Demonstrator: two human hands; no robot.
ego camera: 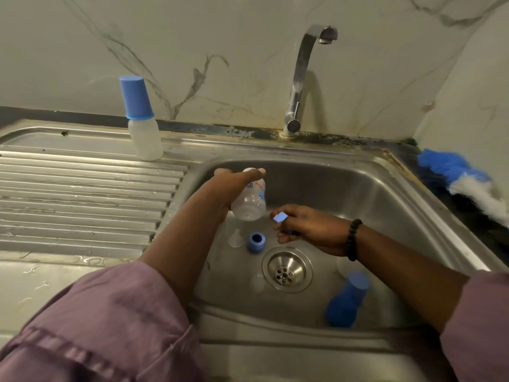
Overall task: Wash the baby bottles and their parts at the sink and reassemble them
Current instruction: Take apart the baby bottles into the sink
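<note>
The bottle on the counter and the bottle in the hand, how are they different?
The capped bottle stands upright on the draining board with a blue cap on top and no hand on it. The open bottle has no cap, is tipped over above the sink, and the left hand grips it. It shows printed markings; the capped one shows none. Both are small, clear plastic baby bottles.

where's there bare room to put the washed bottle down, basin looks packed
The ribbed drainboard left of the basin is bare, bordered at the back by the capped bottle. The basin floor is crowded: nipple and blue ring under the held bottle, blue cap right of the drain.
</note>
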